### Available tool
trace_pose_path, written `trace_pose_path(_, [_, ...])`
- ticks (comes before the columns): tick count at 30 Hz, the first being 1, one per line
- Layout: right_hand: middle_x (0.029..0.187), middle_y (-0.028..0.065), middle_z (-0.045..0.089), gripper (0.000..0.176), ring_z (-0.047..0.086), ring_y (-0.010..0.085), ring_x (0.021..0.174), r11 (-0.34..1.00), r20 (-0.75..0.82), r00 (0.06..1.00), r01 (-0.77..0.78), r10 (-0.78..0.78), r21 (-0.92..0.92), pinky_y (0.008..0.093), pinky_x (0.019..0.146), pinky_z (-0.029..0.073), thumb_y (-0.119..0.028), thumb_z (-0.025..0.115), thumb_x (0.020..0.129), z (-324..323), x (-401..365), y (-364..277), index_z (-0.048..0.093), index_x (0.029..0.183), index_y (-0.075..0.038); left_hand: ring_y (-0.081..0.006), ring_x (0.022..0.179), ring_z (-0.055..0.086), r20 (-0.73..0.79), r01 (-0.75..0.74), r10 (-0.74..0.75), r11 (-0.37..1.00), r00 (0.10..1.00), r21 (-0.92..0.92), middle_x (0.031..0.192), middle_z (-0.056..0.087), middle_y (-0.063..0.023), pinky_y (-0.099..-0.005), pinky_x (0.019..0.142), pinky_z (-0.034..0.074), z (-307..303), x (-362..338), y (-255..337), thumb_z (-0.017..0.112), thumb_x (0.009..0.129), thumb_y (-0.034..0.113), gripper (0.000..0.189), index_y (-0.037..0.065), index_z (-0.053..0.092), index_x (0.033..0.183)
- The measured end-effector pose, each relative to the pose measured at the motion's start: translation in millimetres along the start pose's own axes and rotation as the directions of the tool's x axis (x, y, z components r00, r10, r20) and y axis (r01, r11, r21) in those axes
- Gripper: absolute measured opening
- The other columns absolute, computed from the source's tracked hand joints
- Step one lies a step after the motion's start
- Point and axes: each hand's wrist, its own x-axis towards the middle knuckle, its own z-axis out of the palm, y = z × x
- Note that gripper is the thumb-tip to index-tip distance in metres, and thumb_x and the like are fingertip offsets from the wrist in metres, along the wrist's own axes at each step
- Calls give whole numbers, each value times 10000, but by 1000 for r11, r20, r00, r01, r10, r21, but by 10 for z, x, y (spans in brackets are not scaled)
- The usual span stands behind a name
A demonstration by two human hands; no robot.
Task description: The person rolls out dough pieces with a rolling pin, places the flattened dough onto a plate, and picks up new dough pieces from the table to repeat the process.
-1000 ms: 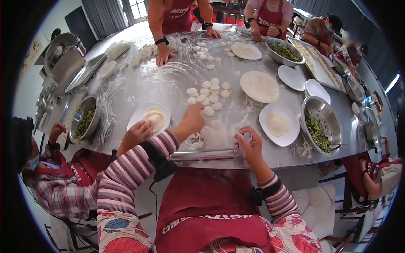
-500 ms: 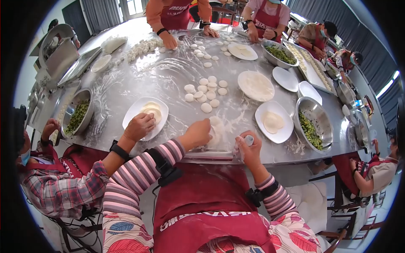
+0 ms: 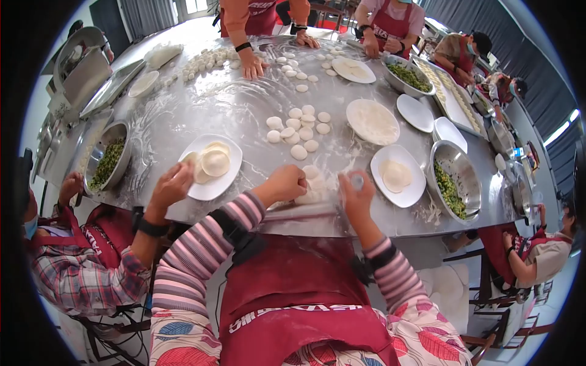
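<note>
Dough rounds (image 3: 313, 182), just beside left fingers (image 3: 300, 175)

This looks like a shared food-making room, a teaching or canteen kitchen. A large metal surface (image 3: 201, 110) dusted with flour fills the middle, and people in matching red aprons (image 3: 293, 287) work around it. It carries many small dough pieces (image 3: 299, 152), plates of flat dough rounds (image 3: 398, 175) and steel bowls (image 3: 455, 180) of chopped green filling (image 3: 448, 189). Long trays (image 3: 455, 100) lie at the far right. Grey curtains (image 3: 146, 18) hang at the far left.
</note>
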Motion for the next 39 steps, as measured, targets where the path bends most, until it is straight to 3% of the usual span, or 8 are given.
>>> trace_pose_path(3, [558,111,522,191,493,192,488,994,23,999,-41,39,99,311,485,393,-106,694,707,-57,-50,6,525,724,-18,-203,622,602,120,176,-152,956,981,-233,672,626,-119,-319,590,464,-50,-183,79,634,668,120,138,4,636,743])
trace_pose_path(10, [635,174,549,196,510,361,584,885,41,945,320,-326,-339,380,536,396,-129,677,716,124,251,-3,528,772,-13,-296,673,603,-22,-62,64,996,998,66,710,616,-163,-367,636,463,-29,-24,67,589,705,123,138,-5,613,748])
trace_pose_path(13, [570,112,528,170,528,207,513,999,-11,1000,-18,17,-35,333,508,414,-75,681,701,-152,-211,-30,526,744,-20,-290,664,602,62,0,7,994,998,-105,701,614,-155,-366,632,462,-31,-145,-26,594,698,126,127,5,605,733])
trace_pose_path(15, [555,135,529,183,523,255,492,998,-40,999,29,-32,-56,349,494,409,-101,682,709,-98,-156,-29,530,754,-11,-286,658,602,148,151,-112,947,983,-284,693,613,-151,-364,627,461,-6,-203,-64,598,695,130,123,11,601,724])
trace_pose_path(19, [565,163,532,194,516,305,496,929,-43,959,258,-279,-267,365,490,403,-124,673,724,244,348,-35,528,763,-1,-259,647,598,-71,-21,24,999,997,40,688,615,-144,-356,610,461,11,-33,52,606,691,139,134,11,599,726])
trace_pose_path(26, [613,171,539,157,509,295,530,998,17,1000,8,-7,-61,361,519,402,-90,670,720,-106,-117,35,533,761,-24,-223,648,594,95,-45,49,998,994,-50,680,604,-115,-332,606,462,-63,-66,-129,602,712,128,132,8,599,765])
trace_pose_path(34, [598,171,544,197,544,315,532,865,-41,926,334,-375,-374,366,503,413,-105,681,714,222,300,-96,528,789,-5,-257,670,591,10,-74,73,995,997,68,694,602,-151,-361,621,451,6,-25,-9,573,731,141,146,2,588,773])
trace_pose_path(39, [600,169,552,203,539,320,526,984,-7,994,112,-114,-136,373,500,413,-99,684,707,-61,-88,-187,520,773,0,-286,691,594,64,-23,27,998,998,-64,732,610,-171,-369,638,448,-13,-166,-41,586,722,159,156,11,600,768])
